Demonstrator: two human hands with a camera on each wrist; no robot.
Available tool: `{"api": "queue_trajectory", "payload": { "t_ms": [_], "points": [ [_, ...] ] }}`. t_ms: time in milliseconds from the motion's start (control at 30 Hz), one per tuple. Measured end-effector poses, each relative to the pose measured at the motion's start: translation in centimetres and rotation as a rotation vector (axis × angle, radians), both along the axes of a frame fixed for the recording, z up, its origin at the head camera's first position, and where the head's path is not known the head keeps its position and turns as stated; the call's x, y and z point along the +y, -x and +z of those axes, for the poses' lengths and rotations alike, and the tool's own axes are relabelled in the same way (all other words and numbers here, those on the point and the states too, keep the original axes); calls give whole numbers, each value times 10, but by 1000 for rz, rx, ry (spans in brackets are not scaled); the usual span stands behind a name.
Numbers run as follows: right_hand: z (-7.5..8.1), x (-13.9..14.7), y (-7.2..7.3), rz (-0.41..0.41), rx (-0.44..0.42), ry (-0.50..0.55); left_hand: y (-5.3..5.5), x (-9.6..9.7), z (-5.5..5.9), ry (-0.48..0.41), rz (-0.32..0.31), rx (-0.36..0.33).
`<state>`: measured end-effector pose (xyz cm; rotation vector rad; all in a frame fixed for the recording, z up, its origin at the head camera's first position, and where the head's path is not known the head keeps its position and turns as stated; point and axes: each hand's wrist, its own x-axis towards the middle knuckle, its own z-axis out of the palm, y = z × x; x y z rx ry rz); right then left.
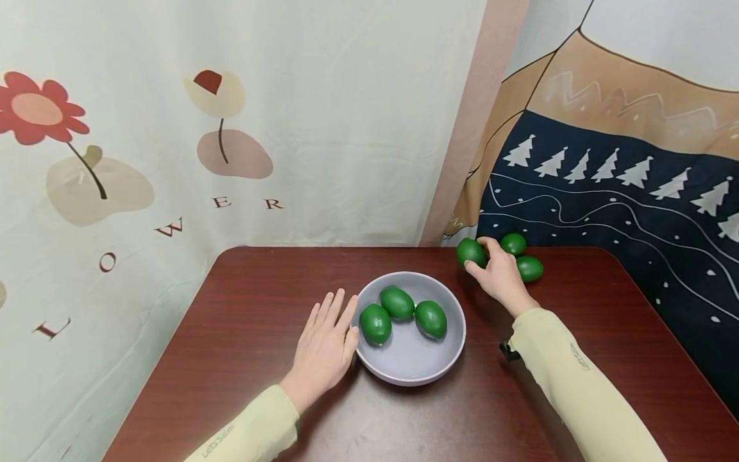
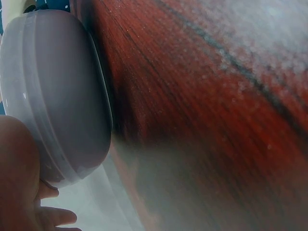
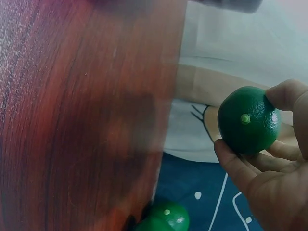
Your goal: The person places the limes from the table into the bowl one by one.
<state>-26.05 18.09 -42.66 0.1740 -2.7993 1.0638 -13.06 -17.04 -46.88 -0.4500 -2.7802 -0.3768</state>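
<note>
My right hand (image 1: 499,273) pinches a green lime (image 1: 470,252) between thumb and fingers, above the back right of the table. In the right wrist view that lime (image 3: 249,120) shows its pale stem end, with fingertips around its side. Fingers of my left hand (image 1: 326,343) are straight, held along the left rim of a grey-lilac bowl (image 1: 411,372). Inside the bowl sit three limes, one of them a lime (image 1: 430,319) on the right. The left wrist view shows the outer wall of the bowl (image 2: 67,96) close beside the hand.
Two more limes, a rear lime (image 1: 513,243) and a nearer lime (image 1: 530,269), lie behind my right hand near the table's back edge. The dark red wooden table (image 1: 242,321) meets a pale printed curtain (image 1: 346,128) and a navy tree-patterned cloth (image 1: 577,199).
</note>
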Motion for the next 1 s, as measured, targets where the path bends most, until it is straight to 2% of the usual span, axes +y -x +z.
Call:
{"api": "queue_trajectory", "payload": {
  "t_ms": [767, 1000],
  "points": [
    [14, -5, -30, 72, 151, 56, 0, 0, 0, -3, 4, 0],
    [16, -9, -39, 99, 171, 79, 0, 1, 0, -4, 2, 5]
  ]
}}
